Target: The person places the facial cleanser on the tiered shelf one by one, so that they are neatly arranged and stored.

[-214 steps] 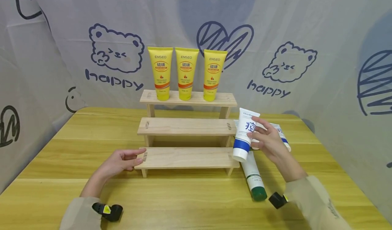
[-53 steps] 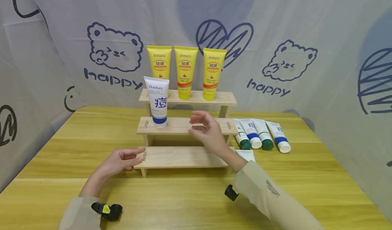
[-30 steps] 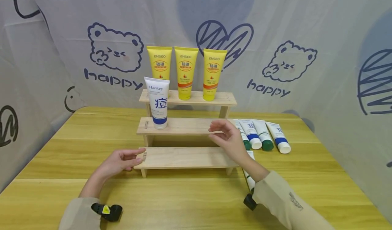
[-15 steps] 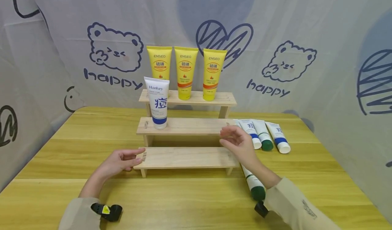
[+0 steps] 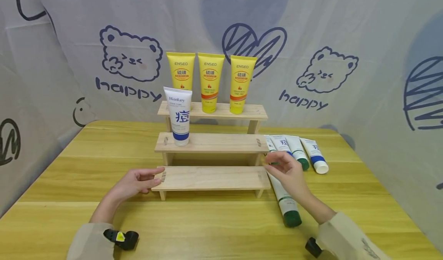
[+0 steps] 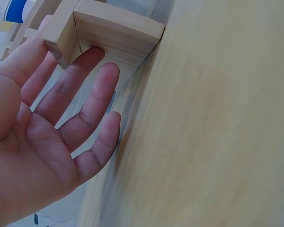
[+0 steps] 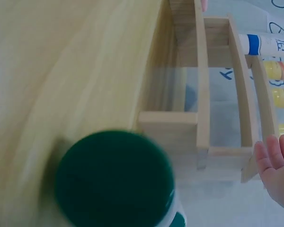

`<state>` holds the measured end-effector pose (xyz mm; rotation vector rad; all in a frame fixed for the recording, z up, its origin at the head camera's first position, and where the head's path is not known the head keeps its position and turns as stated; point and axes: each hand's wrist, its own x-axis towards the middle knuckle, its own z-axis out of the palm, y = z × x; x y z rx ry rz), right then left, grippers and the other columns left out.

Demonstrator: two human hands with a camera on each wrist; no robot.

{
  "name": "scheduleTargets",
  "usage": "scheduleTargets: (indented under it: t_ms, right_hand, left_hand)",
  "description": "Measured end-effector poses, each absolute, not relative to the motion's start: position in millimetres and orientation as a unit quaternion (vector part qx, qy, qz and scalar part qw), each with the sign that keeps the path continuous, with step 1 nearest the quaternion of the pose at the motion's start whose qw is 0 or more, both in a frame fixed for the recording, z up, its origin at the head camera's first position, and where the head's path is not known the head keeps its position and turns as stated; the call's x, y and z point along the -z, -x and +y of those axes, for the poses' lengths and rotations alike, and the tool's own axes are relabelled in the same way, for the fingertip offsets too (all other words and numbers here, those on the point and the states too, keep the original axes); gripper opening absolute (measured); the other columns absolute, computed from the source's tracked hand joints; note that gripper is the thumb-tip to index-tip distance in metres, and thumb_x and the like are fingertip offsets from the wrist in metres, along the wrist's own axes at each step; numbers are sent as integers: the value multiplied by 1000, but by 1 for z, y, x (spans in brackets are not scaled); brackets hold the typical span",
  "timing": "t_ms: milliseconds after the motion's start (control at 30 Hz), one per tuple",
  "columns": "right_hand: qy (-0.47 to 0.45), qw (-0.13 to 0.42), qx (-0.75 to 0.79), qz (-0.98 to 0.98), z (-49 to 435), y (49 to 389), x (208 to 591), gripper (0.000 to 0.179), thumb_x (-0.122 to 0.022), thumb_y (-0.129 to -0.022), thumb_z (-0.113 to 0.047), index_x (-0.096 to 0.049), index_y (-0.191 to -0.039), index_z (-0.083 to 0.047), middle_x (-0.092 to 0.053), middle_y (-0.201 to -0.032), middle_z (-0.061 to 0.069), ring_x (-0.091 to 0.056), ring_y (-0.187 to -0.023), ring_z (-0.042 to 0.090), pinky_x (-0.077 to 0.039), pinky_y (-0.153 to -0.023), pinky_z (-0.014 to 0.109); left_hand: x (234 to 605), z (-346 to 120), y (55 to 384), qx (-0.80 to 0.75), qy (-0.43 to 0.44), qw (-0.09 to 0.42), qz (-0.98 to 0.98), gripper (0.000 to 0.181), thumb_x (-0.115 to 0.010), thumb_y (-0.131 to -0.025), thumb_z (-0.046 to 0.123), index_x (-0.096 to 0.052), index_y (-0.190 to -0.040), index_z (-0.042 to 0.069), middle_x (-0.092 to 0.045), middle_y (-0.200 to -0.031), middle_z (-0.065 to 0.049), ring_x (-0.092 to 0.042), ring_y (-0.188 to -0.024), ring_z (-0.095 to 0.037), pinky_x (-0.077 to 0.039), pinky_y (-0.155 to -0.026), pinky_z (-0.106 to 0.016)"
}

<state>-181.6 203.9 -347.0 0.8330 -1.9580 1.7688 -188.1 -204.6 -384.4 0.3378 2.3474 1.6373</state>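
A three-tier wooden display stand point(image 5: 211, 177) stands mid-table. My left hand point(image 5: 138, 181) pinches the left end of its lowest shelf; in the left wrist view, fingers point(image 6: 92, 106) spread beside the board. My right hand point(image 5: 290, 175) hovers empty off the stand's right end, fingers loosely bent, above white tubes. Beneath it a white tube with a green cap point(image 5: 292, 218) lies on the table; that cap point(image 7: 116, 179) looms large in the right wrist view. A white Hankey tube with a blue band point(image 5: 178, 115) stands cap-down at the middle shelf's left.
Three yellow tubes point(image 5: 210, 81) stand along the top shelf. Right of the stand lie several white tubes, among them a green-capped one point(image 5: 297, 148) and a blue-banded one point(image 5: 315, 154); my right hand partly covers some. A printed curtain point(image 5: 194, 17) hangs behind the table.
The white Hankey tube, earlier held in my right hand, now stands on the middle shelf. My right hand has withdrawn from it rightward and toward me, over the lying tubes. The left hand stays put.
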Motion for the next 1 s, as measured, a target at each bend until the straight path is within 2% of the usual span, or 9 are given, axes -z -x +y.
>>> scheduleTargets:
  t_ms: [200,400,633,800,900,1000]
  right_hand:
    - [-282,189,-620,-707,216,177,352,19,-56,-75,22,-52,-93,16,-56,-88,20,-58,-82,16,-47,-68,20]
    - [-233,176,-587,-755,226,170,359,18,-58,-76,18,-54,-92,13,-57,-85,18,-57,-81,12,-47,-67,18]
    - [-218,165,-556,-785,238,168,373,19,-60,-74,18,-55,-92,13,-55,-84,24,-55,-80,11,-47,-66,18]
    - [-185,166,-522,-816,247,168,380,18,-63,-75,13,-57,-92,10,-57,-86,20,-55,-80,11,-47,-65,20]
    - [-168,167,-495,-836,252,168,382,20,-65,-74,10,-58,-94,8,-59,-88,18,-55,-80,11,-47,-64,22]
    - [-159,153,-468,-856,257,168,382,24,-67,-73,8,-60,-96,7,-60,-92,18,-56,-82,17,-48,-63,25]
  left_hand:
    - [385,-204,188,-561,-116,128,810,50,-60,-86,23,-46,-128,-2,-38,-133,-24,-43,-96,-25,-46,-60,-29]
    - [384,-204,188,-560,-115,127,811,50,-60,-87,23,-46,-128,-1,-37,-133,-23,-43,-97,-24,-46,-62,-29]
    - [385,-204,188,-561,-116,127,810,50,-60,-87,23,-46,-128,-2,-37,-133,-24,-44,-99,-26,-47,-62,-30]
    - [387,-205,188,-559,-111,128,812,51,-61,-86,25,-47,-127,-1,-37,-134,-23,-42,-104,-29,-47,-64,-30]
    - [387,-205,188,-562,-109,129,810,52,-62,-85,25,-47,-127,-1,-38,-133,-23,-43,-101,-28,-47,-63,-30]
    - [387,-205,188,-565,-110,128,808,52,-62,-85,25,-47,-127,-1,-38,-133,-23,-44,-97,-26,-47,-61,-29]
